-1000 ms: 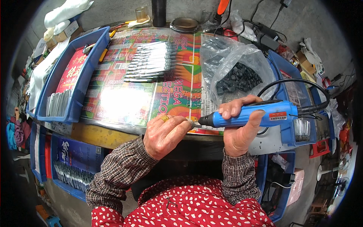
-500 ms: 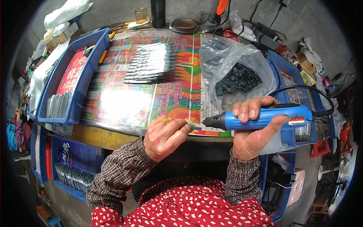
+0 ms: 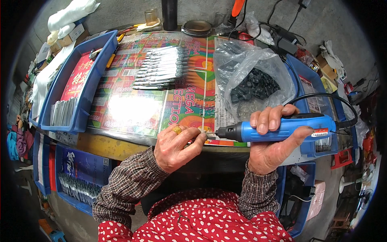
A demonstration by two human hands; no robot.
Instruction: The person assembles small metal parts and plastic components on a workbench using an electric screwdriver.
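My right hand (image 3: 271,155) holds a blue electric screwdriver (image 3: 250,132) lying sideways, its black nose toward the left. The fingers curl over its top and the thumb lies along its near side. Close to the screwdriver's tip, my left hand (image 3: 175,150) pinches a small dark part (image 3: 210,137) between thumb and forefinger. Most of that part is covered by the fingers. Whether the bit touches it, I cannot tell. Beyond the hands, a row of slim silver pieces (image 3: 159,67) with narrow ends lies stacked on the patterned table (image 3: 121,82).
An open clear plastic bag (image 3: 225,60) of small black parts (image 3: 254,85) stands behind the screwdriver. Blue bins (image 3: 82,111) flank the table on the left and right (image 3: 308,66). A black cable (image 3: 350,121) loops from the screwdriver's rear. Dark round dishes (image 3: 196,27) sit at the back.
The screwdriver and my right hand have shifted very slightly to the right and down. My left hand keeps its pinch, its fingertips a little farther right.
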